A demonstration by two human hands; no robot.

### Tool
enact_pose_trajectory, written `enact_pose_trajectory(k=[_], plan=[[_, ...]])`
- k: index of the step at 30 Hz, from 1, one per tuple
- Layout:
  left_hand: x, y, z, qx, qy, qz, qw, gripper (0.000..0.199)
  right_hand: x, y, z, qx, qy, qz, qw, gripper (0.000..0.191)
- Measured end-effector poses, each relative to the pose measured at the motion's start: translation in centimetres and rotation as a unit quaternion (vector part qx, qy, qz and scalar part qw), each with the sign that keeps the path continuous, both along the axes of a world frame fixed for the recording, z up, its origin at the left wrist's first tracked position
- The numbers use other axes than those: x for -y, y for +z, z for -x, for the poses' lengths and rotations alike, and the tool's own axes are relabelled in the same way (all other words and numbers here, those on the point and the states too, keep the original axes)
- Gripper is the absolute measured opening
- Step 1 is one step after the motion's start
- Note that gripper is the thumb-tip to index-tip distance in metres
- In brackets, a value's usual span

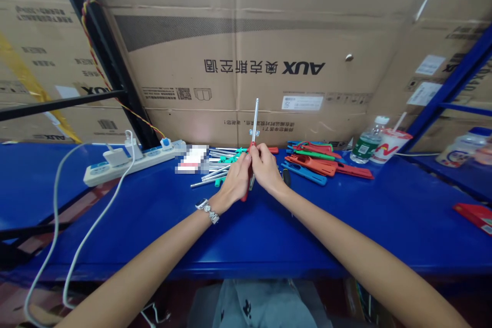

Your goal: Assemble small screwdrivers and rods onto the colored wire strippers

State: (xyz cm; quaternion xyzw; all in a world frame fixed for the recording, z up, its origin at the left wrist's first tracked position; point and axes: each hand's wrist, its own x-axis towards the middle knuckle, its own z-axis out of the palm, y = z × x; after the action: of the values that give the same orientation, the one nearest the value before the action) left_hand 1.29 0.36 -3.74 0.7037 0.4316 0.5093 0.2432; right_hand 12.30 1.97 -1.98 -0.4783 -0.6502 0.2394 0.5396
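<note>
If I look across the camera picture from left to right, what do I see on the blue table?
Power strip, left hand, right hand, orange piece, bottle, cup, jar.

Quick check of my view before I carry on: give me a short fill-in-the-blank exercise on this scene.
1. The left hand and right hand hold a rod-tipped piece whose handle is coloured ____.
2. The power strip lies on the person's ____ side of the hands.
3. The bottle has a cap coloured ____.
4. The large upside-down Latin letters on the carton read ____.

Missing words: red; left; white; AUX.
</note>
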Motion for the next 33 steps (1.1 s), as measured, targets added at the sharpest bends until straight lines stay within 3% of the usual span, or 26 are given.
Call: enact_pose_trajectory(k=[7, 12, 16, 22, 33], plan=[[-1.1, 0.5, -0.4, -0.018, -0.006, -0.009, 1.000, 0.029, -1.2, 1.0, -2.1, 0.117, 0.003, -0.012, 0.993, 0.027], [-1.4, 1.0, -0.4, -0.020, -0.022, 0.004, 1.000, 0.031, -1.3, 1.8, -2.3, 0.097, 0.017, -0.002, 0.995, 0.030], [-1.7, 0.9, -0.3, 0.122, -0.052, 0.067, 0.989, 0.018, -1.3, 1.4, -1.4, 0.030, 0.063, 0.040, 0.997, 0.028], [-1.7, 1.2, 0.6, 0.301, -0.168, 0.144, 0.928, 0.033, -1.0, -0.1, -1.4, -0.019, 0.103, 0.003, 0.995, 0.029], [-1.8, 1.1, 1.7, 0.256, -0.109, 0.105, 0.955, 0.032, 0.7, -0.8, -2.0, -0.004, 0.152, 0.033, 0.988, 0.032]])
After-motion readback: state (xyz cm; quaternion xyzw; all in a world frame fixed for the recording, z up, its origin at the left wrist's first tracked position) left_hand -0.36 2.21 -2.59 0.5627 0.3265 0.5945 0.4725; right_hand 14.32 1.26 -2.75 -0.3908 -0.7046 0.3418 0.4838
